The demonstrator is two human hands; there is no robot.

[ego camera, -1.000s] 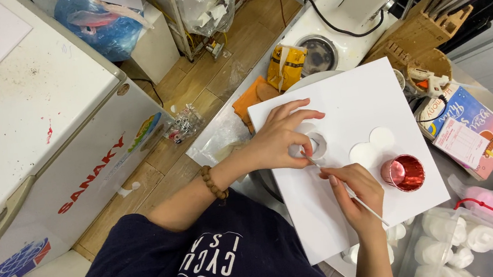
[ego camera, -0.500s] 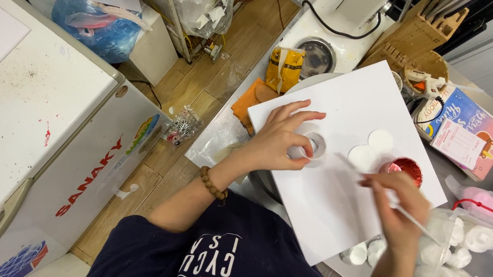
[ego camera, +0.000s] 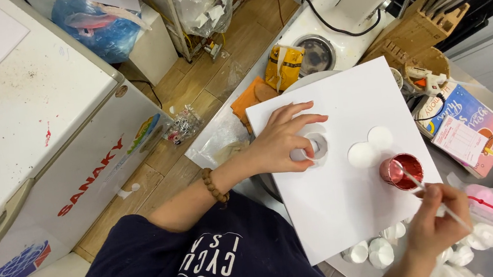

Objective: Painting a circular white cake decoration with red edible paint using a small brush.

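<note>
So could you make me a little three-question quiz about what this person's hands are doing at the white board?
1. True or false: the left hand rests on a small white ring lying on the white board.
2. Where does the tip of the thin stick in the right hand point?
A. Into the shiny red cup
B. Into the yellow pouch
C. Onto the floor
3. Fill in: two flat white ___ lie on the board between the ring and the cup.

Key: 1 true; 2 A; 3 discs.
</note>
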